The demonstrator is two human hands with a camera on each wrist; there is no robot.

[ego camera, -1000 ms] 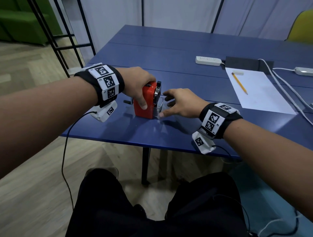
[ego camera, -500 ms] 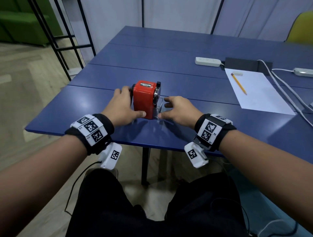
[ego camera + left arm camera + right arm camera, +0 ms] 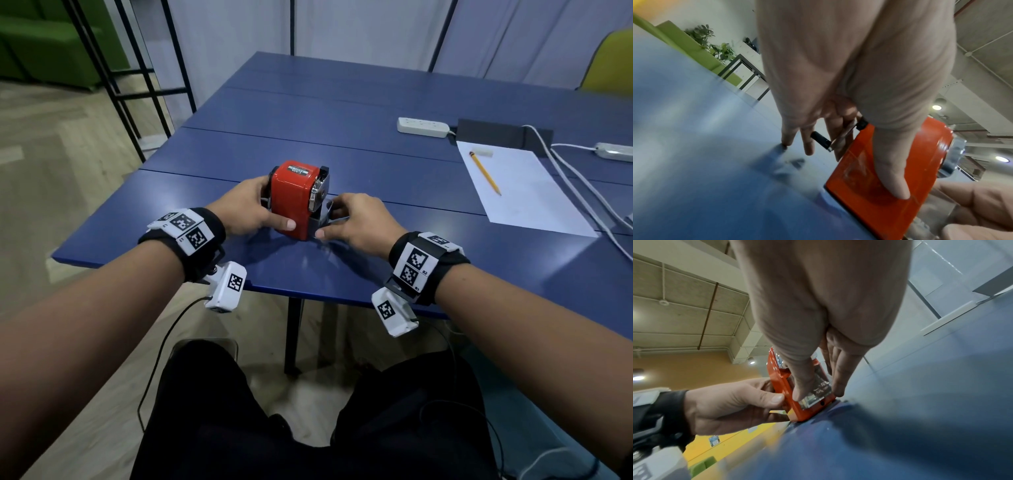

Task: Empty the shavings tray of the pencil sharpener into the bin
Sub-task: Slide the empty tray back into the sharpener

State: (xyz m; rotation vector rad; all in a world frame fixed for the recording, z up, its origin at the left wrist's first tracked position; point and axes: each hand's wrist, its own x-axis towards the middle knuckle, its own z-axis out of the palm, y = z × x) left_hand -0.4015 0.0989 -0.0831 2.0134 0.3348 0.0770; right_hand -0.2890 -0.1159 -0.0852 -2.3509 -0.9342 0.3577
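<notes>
A red crank pencil sharpener [image 3: 294, 197] stands upright near the front edge of the blue table [image 3: 342, 113]. My left hand [image 3: 251, 212] grips its left side, thumb on the front face [image 3: 892, 178], fingers by the black crank handle [image 3: 821, 141]. My right hand [image 3: 356, 219] pinches the clear shavings tray [image 3: 320, 221] that sticks out a little from the sharpener's right side. In the right wrist view the thumb lies on the tray [image 3: 818, 392] and the fingers reach behind it. No bin is in view.
A white sheet [image 3: 524, 192] with a yellow pencil [image 3: 484, 173] lies to the right. Behind it are a white power strip [image 3: 423, 127], a black pad [image 3: 503, 133] and white cables [image 3: 582, 198]. A black metal frame [image 3: 113, 78] stands at the left.
My left hand came off the sharpener's top and now grips its left side lower down. The right hand closed its fingers round the clear tray. The camera moved back a little.
</notes>
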